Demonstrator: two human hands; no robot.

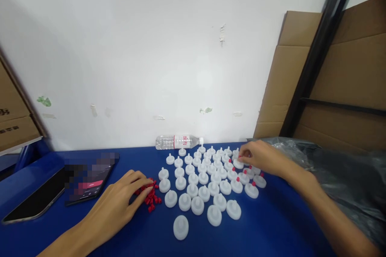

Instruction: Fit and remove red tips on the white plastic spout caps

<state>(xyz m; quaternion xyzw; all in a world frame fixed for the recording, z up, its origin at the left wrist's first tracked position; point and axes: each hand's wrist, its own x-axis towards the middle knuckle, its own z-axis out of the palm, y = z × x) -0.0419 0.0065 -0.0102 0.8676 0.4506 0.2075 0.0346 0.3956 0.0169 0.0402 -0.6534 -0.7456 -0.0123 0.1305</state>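
Observation:
Many white spouted bottle caps [197, 205] stand in loose rows on the blue tabletop, spouts up. Small red tips [238, 179] sit on the spouts of several at the right side. My right hand [256, 156] pinches a red cap [240, 157] at the spout of a white cap [238, 164] in the back right of the group. Over a heap of small red caps [151, 198] left of the rows, my left hand [128, 192] rests with thumb and fingers apart, fingertips touching the heap. Its fingers partly hide the heap.
A clear plastic bottle [181, 142] lies against the white wall behind the rows. Two phones [37, 196] lie at the left on the blue tabletop [144, 241]. Dark plastic sheeting [331, 172], cardboard [283, 80] and a black metal post [313, 60] stand at the right.

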